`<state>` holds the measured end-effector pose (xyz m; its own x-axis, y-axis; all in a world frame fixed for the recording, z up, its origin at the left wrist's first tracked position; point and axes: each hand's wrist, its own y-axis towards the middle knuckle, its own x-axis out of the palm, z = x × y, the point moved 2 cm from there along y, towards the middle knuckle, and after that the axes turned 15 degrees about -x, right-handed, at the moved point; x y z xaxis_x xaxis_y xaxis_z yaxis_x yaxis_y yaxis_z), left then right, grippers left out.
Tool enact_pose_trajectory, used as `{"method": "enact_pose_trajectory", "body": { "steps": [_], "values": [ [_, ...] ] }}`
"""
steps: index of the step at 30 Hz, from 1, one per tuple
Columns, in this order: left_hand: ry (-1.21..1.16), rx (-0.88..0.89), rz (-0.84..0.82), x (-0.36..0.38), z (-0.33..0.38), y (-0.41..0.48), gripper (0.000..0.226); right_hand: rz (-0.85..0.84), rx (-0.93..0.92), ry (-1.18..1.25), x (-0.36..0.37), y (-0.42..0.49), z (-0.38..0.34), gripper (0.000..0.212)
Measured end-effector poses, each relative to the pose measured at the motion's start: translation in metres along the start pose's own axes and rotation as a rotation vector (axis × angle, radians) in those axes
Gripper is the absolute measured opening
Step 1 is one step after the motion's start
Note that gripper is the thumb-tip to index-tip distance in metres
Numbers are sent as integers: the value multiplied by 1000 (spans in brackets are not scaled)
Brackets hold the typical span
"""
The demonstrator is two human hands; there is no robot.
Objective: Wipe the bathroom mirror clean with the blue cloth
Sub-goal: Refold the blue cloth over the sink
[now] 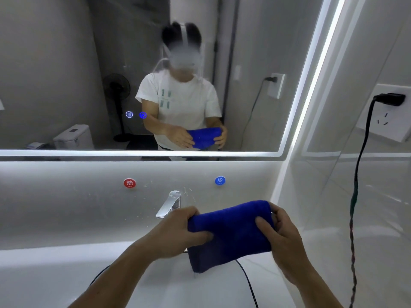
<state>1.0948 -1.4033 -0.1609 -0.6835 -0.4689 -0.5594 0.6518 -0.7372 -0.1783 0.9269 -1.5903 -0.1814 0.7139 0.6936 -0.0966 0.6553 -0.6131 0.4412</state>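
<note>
Grey bathroom walls surround a wide mirror (44,63) with a lit white strip along its lower and right edges. On the wall below it are a red round sticker (129,183) and a blue round sticker (220,180), and between them a chrome tap (169,204).

Both hands hold the blue cloth (231,230), which is folded into a thick band. It is in front of the tap and above the white basin (155,285), lower than the mirror and not touching the glass. The left hand (175,234) grips the left end, thumb over the near face and fingers curled over the top edge. The right hand (280,236) clamps the right end, thumb in front and fingers wrapped behind.

On the right wall a black plug (391,99) sits in a white socket (391,121), and its cable (355,185) hangs down.
</note>
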Motion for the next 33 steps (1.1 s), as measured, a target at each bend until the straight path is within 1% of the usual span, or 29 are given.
{"method": "enact_pose_trajectory", "body": {
  "steps": [3,5,7,9,11,13,15,17,19,21,23,25,26,28,30,33],
  "values": [
    [29,-22,-85,-7,0,5,34,-6,-101,-149,6,3,-8,27],
    [50,-62,-188,-12,0,7,35,-30,-143,-185,7,9,-16,27],
    [28,-87,-338,-12,3,6,43,-74,-185,-180,7,15,-25,27],
    [-59,-88,-416,-8,10,4,56,-128,-214,-131,12,20,-36,26],
    [-121,-34,-427,2,19,3,59,-202,-256,-102,21,24,-46,28],
    [-159,4,-412,12,23,3,51,-239,-292,-105,26,27,-52,31],
    [-236,-8,-412,17,20,3,44,-216,-306,-117,24,31,-54,34],
    [-292,-24,-459,19,15,2,39,-167,-294,-144,20,33,-48,31],
    [-307,-38,-491,19,11,2,37,-115,-255,-159,19,31,-37,25],
    [-321,-45,-477,20,10,5,36,-82,-187,-155,21,28,-25,22],
    [-281,-19,-420,20,13,11,35,-118,-95,-100,23,27,-18,25],
    [-189,23,-345,17,20,20,33,-233,-1,-13,20,30,-15,40],
    [-150,36,-312,14,24,25,34,-293,27,3,16,33,-15,45],
    [-71,52,-253,8,34,36,36,-352,25,-24,4,41,-16,46],
    [3,94,-233,1,44,47,36,-302,-24,-89,-13,53,-19,45],
    [2,144,-328,-2,61,65,41,-155,-145,-176,-29,79,-27,43]
  ]
}}
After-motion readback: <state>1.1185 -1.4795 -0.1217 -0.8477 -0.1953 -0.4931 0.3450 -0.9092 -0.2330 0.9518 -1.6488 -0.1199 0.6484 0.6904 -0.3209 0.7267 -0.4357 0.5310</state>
